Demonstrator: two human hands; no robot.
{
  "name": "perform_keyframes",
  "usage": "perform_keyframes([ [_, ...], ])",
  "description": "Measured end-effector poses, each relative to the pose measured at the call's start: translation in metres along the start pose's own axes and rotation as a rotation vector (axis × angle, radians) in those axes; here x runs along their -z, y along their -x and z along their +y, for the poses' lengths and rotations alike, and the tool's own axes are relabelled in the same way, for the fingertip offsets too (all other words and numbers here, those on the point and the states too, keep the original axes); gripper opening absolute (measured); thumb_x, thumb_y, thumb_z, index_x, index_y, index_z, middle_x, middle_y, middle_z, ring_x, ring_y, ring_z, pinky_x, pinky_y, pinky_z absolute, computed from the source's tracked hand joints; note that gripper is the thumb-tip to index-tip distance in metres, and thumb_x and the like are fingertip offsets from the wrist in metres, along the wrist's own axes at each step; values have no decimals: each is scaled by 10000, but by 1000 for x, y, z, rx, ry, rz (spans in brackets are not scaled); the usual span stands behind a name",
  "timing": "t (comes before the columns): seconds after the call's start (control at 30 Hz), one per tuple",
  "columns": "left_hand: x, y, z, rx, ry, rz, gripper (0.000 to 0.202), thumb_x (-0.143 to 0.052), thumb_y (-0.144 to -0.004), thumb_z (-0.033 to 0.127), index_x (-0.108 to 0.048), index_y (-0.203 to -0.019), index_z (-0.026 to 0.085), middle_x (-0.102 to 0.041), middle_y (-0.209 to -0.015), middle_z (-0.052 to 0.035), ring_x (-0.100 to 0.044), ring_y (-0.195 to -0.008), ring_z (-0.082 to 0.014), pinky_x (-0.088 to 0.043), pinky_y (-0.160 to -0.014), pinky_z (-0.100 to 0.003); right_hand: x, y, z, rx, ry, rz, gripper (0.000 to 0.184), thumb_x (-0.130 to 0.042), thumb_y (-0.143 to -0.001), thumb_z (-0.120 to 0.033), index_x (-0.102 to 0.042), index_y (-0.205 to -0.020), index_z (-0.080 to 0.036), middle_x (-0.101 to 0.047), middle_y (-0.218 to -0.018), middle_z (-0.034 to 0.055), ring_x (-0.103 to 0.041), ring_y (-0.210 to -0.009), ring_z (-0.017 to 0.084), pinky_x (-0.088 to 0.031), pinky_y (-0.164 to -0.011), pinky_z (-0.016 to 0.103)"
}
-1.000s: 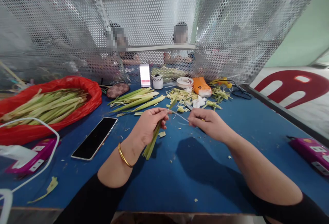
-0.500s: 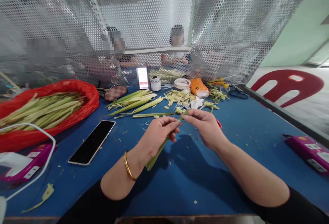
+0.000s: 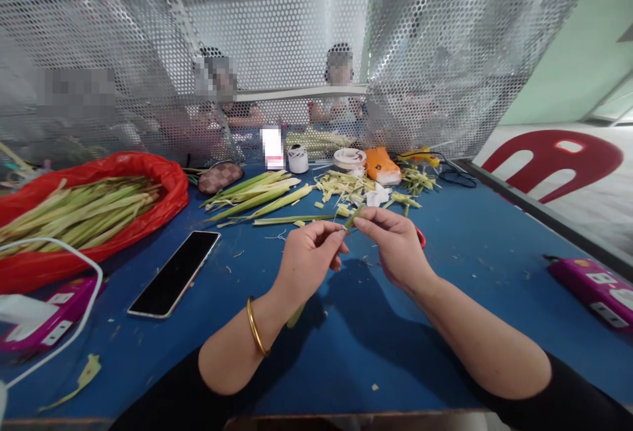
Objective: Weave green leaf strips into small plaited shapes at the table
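My left hand [image 3: 311, 256] pinches a long green husk strip [image 3: 353, 217] between thumb and fingers. Past the palm, the strip's lower end [image 3: 295, 317] hangs below the wrist. My right hand [image 3: 401, 244] grips the same strip near its upper tip, thumb against forefinger. A fine pale thread seems to rise beside the left fingertips, too thin to make out well. Behind the right hand shows a bit of a red object [image 3: 421, 237], mostly hidden. Just beyond the hands lie trimmed husk scraps [image 3: 341, 187] and several longer husk leaves [image 3: 262, 195].
A red plastic bag [image 3: 173, 184] of husks stands at left, near a phone [image 3: 174, 275] and a purple power strip [image 3: 74, 299]. Another power strip [image 3: 593, 289] lies right. Tape roll [image 3: 349, 158], orange tissue pack [image 3: 382, 166] and perforated screen [image 3: 297, 29] are behind; people sit beyond.
My left hand has turned slightly and covers more of the strip, so less of its lower end shows. The right hand stays close to where it was, still gripping the tip.
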State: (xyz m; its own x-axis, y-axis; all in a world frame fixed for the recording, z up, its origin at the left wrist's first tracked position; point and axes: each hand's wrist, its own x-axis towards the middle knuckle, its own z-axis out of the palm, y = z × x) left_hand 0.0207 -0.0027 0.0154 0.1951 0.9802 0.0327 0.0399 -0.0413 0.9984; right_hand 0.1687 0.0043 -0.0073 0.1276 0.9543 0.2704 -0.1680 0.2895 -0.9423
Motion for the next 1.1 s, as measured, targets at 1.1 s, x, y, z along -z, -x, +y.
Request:
perform_keyframes([
  [1.1,-5,3,-3,14,16,5,146,-678,-750,255,-650,-858,160,-653,-608,17,-497,-421,-62,-415,-420,-176,0,0,-3,-76,-21,-87,53,-674,-719,-226,-654,-694,-184,-628,-688,-10,-531,-672,134,-428,-684,283],
])
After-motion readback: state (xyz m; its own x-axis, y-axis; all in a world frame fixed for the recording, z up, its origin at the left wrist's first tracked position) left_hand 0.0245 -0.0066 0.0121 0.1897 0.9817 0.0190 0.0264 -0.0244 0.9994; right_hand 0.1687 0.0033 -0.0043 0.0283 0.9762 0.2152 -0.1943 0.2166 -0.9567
